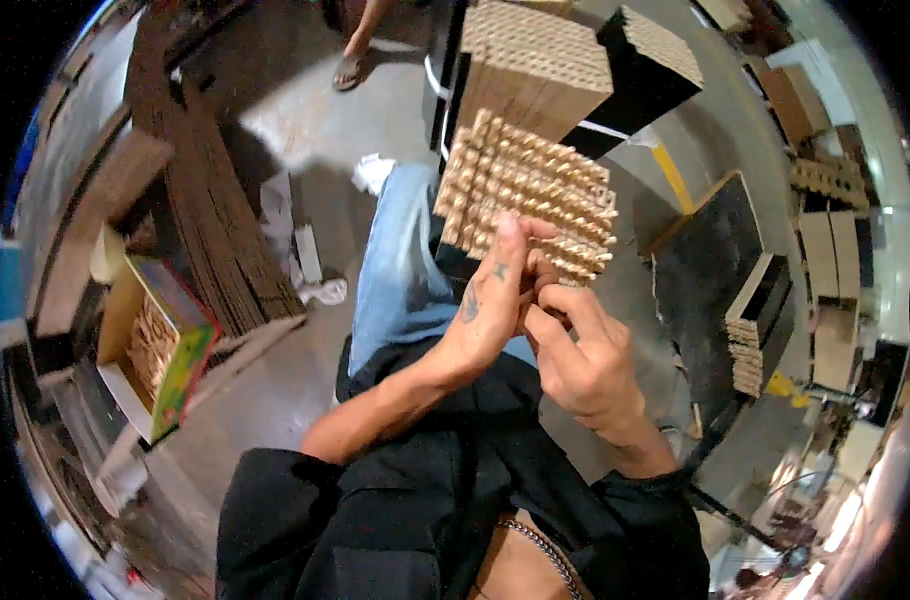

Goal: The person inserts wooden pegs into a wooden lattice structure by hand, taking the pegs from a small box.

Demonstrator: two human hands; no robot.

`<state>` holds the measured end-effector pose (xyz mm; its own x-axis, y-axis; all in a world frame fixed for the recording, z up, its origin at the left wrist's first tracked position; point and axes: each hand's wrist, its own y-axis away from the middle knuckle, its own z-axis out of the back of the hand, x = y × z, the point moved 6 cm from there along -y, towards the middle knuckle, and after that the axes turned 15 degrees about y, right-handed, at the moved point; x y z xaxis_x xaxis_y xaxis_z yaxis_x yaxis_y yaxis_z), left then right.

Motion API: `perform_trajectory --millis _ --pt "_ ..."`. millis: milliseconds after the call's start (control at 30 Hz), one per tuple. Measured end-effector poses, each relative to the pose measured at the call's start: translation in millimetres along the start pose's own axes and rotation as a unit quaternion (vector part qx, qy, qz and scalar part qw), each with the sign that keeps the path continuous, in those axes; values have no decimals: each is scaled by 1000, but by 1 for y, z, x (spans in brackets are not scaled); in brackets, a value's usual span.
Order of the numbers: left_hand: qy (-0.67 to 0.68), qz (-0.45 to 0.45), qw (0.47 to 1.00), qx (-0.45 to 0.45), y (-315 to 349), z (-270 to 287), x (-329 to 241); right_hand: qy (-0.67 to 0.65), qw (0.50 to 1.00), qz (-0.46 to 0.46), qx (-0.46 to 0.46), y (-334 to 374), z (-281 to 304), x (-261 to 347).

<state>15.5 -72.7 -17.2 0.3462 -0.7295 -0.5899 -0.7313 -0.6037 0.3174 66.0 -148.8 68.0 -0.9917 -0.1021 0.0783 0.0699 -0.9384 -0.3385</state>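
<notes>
A light wooden panel, with raised rows of small rounded knobs, is tilted in front of me above my lap. My left hand grips its near edge, thumb pressed on the knobbed face and the other fingers mostly hidden. Close against the panel's near right corner, my right hand is closed with its fingertips pinched together. Whatever sits between those fingertips is hidden or too small to make out.
Stacked wooden blocks with knobbed tops stand just beyond the panel, a black-sided one beside them. At left, an open carton holds tan slender pieces. Dark boards lie behind it. More panels rest on a black board at right. Another person's foot shows at the top.
</notes>
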Motion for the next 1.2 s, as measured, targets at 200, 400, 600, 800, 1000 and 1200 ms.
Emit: perform_trajectory --millis 200,400,600,800,1000,1200 --pt "60 51 996 -46 -11 -8 3 -90 990 -79 -80 -1 7 -42" --pt "157 36 987 3 -18 16 5 -307 879 -351 -101 0 -70 -194" --pt "146 -35 988 30 -16 16 -23 -69 942 -269 -190 -8 -64 -189" --pt "112 -70 990 40 -24 21 -26 -91 970 -176 -139 -18 -58 -177" --pt "103 -47 993 17 -28 20 -25 -104 969 -192 -113 -15 -61 -178" --pt "99 -46 994 29 -35 22 -24 -93 967 -225 -69 -19 -69 -180"
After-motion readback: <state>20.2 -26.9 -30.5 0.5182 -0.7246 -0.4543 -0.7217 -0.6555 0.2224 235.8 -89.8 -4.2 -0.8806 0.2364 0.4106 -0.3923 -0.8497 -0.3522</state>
